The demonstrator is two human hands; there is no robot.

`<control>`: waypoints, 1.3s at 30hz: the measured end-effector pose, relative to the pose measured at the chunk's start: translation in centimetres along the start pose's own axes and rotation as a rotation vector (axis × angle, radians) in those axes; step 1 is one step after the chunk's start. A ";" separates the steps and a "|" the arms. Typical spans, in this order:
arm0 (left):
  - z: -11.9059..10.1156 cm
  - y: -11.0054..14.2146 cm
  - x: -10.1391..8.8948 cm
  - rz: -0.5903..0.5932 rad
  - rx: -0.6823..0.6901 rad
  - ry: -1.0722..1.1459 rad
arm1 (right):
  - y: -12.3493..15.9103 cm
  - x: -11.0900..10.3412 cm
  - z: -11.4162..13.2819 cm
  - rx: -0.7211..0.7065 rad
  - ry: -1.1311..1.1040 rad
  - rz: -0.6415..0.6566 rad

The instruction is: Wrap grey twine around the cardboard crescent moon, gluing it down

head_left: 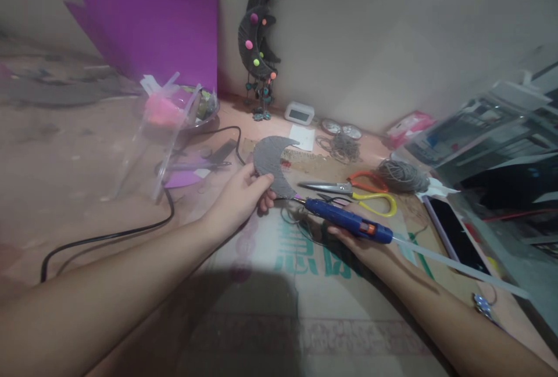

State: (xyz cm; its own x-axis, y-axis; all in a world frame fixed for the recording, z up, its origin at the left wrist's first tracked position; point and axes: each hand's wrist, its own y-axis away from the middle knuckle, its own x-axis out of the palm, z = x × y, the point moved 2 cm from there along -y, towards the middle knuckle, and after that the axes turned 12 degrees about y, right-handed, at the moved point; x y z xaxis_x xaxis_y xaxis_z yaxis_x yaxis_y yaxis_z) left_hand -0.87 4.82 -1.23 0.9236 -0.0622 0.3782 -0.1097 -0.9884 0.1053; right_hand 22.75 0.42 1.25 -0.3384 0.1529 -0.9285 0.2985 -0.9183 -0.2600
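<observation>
My left hand (242, 198) pinches the lower edge of a grey crescent-shaped piece (271, 163) wrapped in thread, holding it just above the cardboard sheet (279, 284). My right hand (354, 243) grips a blue glue gun (346, 222) with an orange trigger. Its nozzle points left at the crescent's lower tip, touching or nearly touching it. A clear glue stick (457, 265) sticks out of the back of the gun toward the right.
Scissors with orange and yellow handles (361, 190) lie behind the gun, beside a ball of grey twine (403, 175). A black cable (131, 226) runs across the left. A phone (455, 232) lies at right. A finished moon decoration (258, 40) hangs on the wall, beside purple sheet (152, 11).
</observation>
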 end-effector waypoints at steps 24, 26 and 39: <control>0.1 -0.1 -0.1 0.009 0.008 0.001 | 0.3 0.5 -1.2 0.063 -0.068 -0.037; 0.1 0.0 0.0 0.007 0.003 0.007 | 0.2 0.6 -1.4 0.064 -0.067 -0.048; -0.1 0.0 0.1 0.005 -0.005 0.013 | -0.1 0.1 -1.0 0.122 -0.072 -0.035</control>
State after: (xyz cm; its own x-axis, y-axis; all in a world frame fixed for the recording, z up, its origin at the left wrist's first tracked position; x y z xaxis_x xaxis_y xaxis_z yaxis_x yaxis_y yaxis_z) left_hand -0.79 4.78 -1.06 0.9183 -0.0649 0.3905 -0.1157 -0.9874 0.1078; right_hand 23.57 0.90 0.97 -0.4109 0.1627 -0.8970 0.1768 -0.9511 -0.2534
